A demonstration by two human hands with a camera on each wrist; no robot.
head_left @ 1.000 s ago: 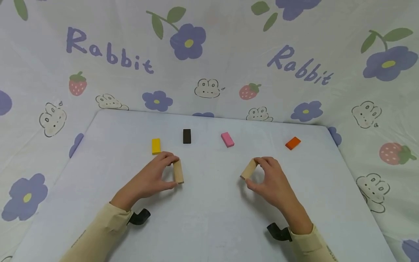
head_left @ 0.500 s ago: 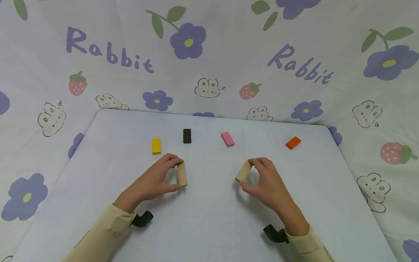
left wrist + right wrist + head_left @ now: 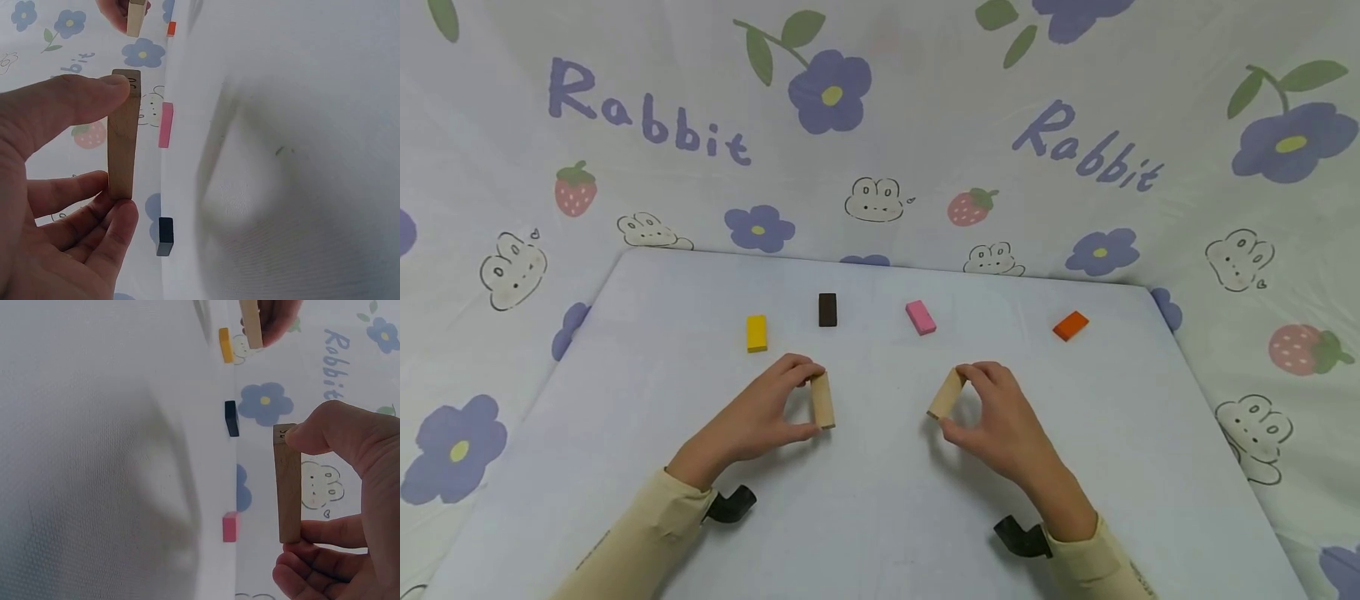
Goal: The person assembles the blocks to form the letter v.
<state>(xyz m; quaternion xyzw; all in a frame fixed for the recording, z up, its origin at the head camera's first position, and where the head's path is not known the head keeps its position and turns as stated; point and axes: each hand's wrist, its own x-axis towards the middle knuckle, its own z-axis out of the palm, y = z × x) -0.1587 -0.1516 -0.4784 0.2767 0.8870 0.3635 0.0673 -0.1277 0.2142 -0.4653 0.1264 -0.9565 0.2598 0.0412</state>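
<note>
The left hand (image 3: 758, 417), widely curved, pinches one wooden block (image 3: 823, 402) by its ends, at nine o'clock from another wooden block (image 3: 945, 395), pinched likewise by the right hand (image 3: 1009, 423). Thumbs (image 3: 117, 86) partly hide both end markings (image 3: 134, 82).

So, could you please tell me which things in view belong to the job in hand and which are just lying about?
Apparently in the job:
left wooden block, pinched by the left hand
right wooden block, pinched by the right hand

Apparently just lying about, untouched on the table:
yellow block
dark block
pink block
orange block
</note>
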